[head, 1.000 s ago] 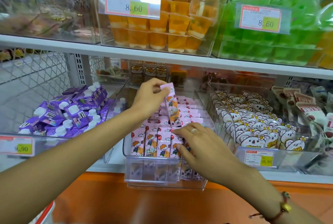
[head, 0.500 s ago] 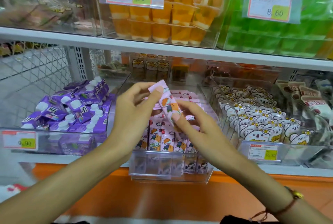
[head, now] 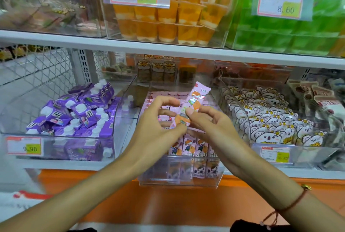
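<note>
we pinch pouch [head: 196,97] low with left hand [head: 155,125] and right hand [head: 211,125] fingers; top sticks up free, light pinch may drop it into bin [head: 179,181].

Snack packet [head: 194,105] stands tilted, pinched between left hand [head: 155,127] and right hand [head: 211,125], above the middle bin [head: 179,179] on the lower shelf [head: 56,165]. That bin holds upright rows of like packets at its near end. Carton bin [head: 122,105] stands just left of it, koala-packet bin [head: 233,105] just right; jelly-cup bin [head: 112,26] sits on the upper shelf [head: 168,47] above.
</note>
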